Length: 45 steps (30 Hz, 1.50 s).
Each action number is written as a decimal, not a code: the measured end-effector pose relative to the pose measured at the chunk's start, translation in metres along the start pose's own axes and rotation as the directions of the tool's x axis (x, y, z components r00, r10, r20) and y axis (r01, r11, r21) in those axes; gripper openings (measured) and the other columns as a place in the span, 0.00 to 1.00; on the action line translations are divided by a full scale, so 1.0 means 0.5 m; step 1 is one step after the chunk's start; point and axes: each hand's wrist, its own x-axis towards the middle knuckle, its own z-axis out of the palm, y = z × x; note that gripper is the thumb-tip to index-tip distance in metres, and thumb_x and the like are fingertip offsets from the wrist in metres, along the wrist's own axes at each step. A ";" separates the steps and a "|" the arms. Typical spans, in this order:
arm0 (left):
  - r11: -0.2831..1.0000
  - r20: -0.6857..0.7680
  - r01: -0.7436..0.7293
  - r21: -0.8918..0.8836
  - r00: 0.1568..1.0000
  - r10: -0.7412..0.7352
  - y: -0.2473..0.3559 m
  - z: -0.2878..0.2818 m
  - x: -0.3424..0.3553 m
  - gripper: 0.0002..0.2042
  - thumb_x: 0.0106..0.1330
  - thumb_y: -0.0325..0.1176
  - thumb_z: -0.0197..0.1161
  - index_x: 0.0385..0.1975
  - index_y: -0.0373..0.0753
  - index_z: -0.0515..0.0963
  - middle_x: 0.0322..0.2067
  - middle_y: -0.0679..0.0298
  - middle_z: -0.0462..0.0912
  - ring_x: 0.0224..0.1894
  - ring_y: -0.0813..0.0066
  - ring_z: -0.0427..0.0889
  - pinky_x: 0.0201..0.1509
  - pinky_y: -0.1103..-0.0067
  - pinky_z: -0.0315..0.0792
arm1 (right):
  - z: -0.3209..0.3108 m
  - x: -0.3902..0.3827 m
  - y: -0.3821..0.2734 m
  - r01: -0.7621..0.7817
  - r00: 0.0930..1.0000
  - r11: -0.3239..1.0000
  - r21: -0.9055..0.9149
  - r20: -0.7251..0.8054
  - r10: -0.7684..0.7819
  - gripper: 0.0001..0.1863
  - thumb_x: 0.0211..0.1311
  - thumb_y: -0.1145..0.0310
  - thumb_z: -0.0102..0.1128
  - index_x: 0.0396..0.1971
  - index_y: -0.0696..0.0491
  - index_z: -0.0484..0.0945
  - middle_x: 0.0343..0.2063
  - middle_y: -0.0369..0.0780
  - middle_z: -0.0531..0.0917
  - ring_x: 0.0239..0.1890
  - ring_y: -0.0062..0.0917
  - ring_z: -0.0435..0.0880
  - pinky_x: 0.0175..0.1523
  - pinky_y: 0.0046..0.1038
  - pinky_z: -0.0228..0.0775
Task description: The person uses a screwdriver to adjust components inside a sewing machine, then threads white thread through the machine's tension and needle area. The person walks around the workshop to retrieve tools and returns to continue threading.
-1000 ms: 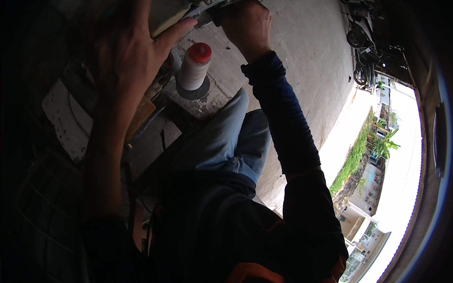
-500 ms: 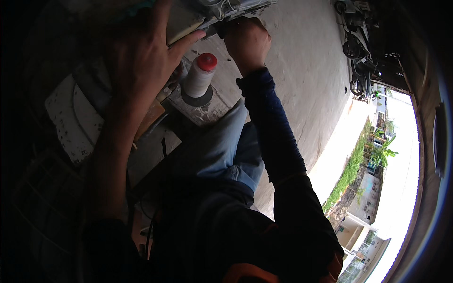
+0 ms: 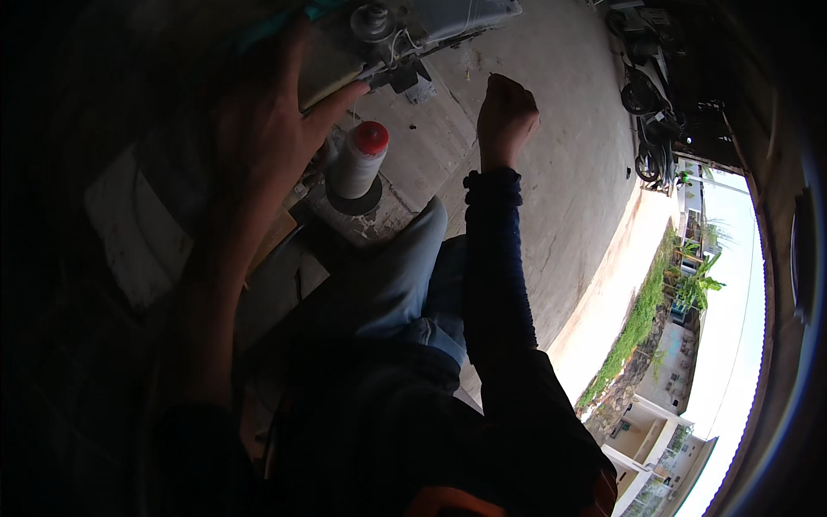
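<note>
My left hand (image 3: 267, 129) has its thumb and fingers apart against the near edge of a sewing machine (image 3: 431, 19), with metal fittings and loose thread along it. My right hand (image 3: 508, 112) is raised to the right of the machine, fingers closed; what they hold, if anything, is too small to make out. A white thread cone with a red top (image 3: 356, 168) stands upright below the machine, on a dark round base (image 3: 353, 202) on a worn, paint-spattered surface (image 3: 383, 220).
My jeans-clad legs (image 3: 401, 276) are below the cone. A concrete floor (image 3: 568, 172) stretches rightward to parked motorbikes (image 3: 646, 103) and a bright opening with a grass strip (image 3: 629, 319) and buildings. A pale, scuffed panel (image 3: 129, 224) lies at the left.
My right hand has pulled away rightward and down from the machine, uncovering a dark metal part there. My left hand stays spread at the machine. The view has shifted slightly, lowering the cone in the picture.
</note>
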 end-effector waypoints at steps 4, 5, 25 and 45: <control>0.998 -0.059 -0.009 0.066 0.998 0.013 0.000 0.003 -0.014 0.35 0.52 0.61 0.65 0.52 0.40 0.70 0.35 0.56 0.83 0.34 0.59 0.84 0.35 0.70 0.77 | -0.026 0.036 -0.083 -0.176 0.940 0.933 0.315 0.336 0.063 0.05 0.51 0.71 0.60 0.26 0.53 0.84 0.24 0.43 0.83 0.28 0.38 0.82 0.35 0.32 0.74; 0.998 -0.054 -0.020 0.066 0.998 0.024 0.003 0.001 -0.012 0.35 0.52 0.61 0.65 0.52 0.40 0.70 0.36 0.57 0.83 0.34 0.59 0.84 0.35 0.70 0.77 | -0.014 0.040 -0.078 -0.098 0.938 0.935 0.340 0.345 -0.027 0.06 0.52 0.69 0.62 0.29 0.53 0.84 0.26 0.43 0.84 0.29 0.33 0.83 0.35 0.29 0.74; 0.997 0.031 0.015 0.080 0.999 -0.017 0.007 -0.007 -0.008 0.40 0.53 0.62 0.64 0.59 0.40 0.63 0.42 0.52 0.81 0.41 0.56 0.83 0.41 0.67 0.76 | 0.072 0.025 -0.085 0.299 0.853 0.903 0.309 0.338 -0.398 0.09 0.55 0.66 0.57 0.33 0.54 0.79 0.34 0.45 0.78 0.31 0.42 0.80 0.35 0.39 0.75; 0.972 -0.033 -0.086 0.219 0.995 0.096 0.018 -0.017 0.000 0.36 0.49 0.56 0.70 0.53 0.38 0.69 0.41 0.55 0.80 0.41 0.56 0.81 0.44 0.66 0.75 | 0.043 0.036 -0.032 -0.060 0.902 0.834 0.549 0.388 -0.190 0.07 0.53 0.76 0.55 0.31 0.54 0.80 0.26 0.42 0.82 0.27 0.34 0.83 0.33 0.31 0.75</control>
